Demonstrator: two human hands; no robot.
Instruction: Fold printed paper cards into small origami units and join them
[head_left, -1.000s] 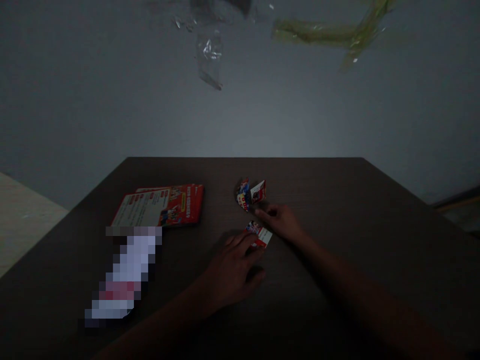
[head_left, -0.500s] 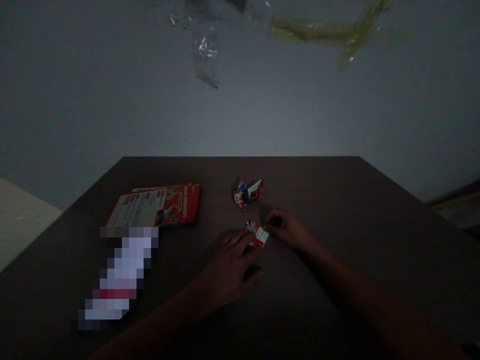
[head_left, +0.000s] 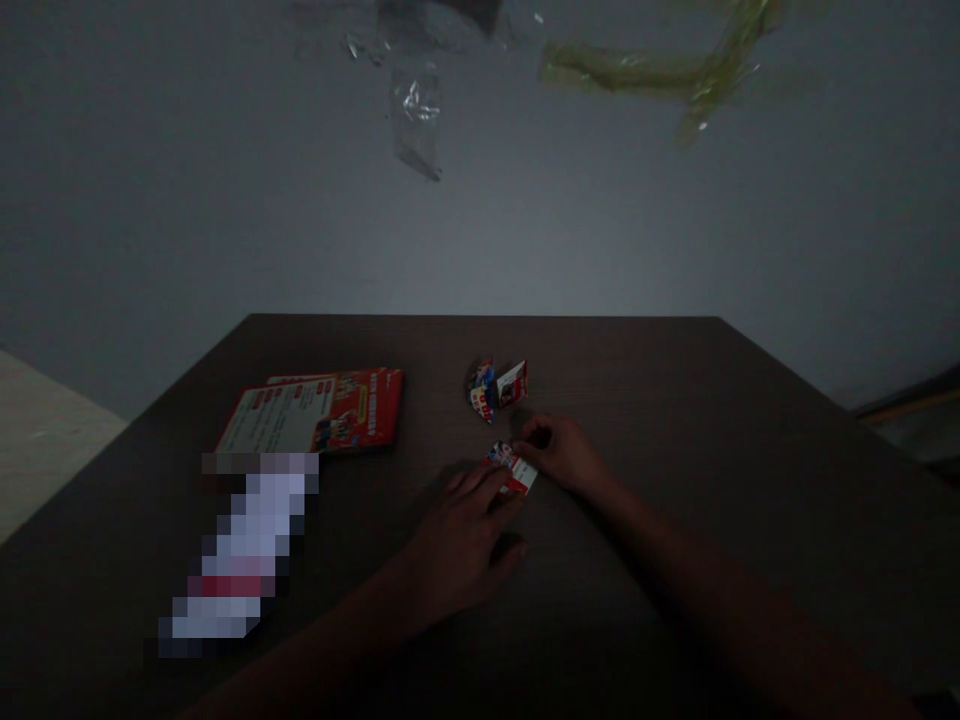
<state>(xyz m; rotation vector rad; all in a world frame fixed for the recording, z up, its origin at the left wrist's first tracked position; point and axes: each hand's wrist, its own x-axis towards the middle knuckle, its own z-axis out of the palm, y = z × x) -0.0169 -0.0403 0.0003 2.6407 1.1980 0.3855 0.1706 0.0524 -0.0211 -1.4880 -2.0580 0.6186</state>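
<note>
A small red and white printed card (head_left: 526,474) with a picture on one part lies on the table. My left hand (head_left: 469,540) rests over its near left side, fingers stretched out flat and covering part of it. At its far right edge, my right hand (head_left: 562,452) has thumb and forefinger closed in a pinch on the card. Just beyond stand two folded printed pieces: a curved colourful one (head_left: 481,390) and a smaller red and white one (head_left: 513,385).
To the left lies a stack of red printed card sheets (head_left: 375,412). Nearer me is a long pale object (head_left: 255,540), pixelated beyond recognition. A grey wall (head_left: 570,230) rises behind the dark table (head_left: 637,360), with yellowish tape (head_left: 630,68) and clear plastic (head_left: 416,120) stuck on it.
My right hand has shifted slightly left along the card's far edge. My left hand stays in place on the card, and the folded pieces have not moved.
</note>
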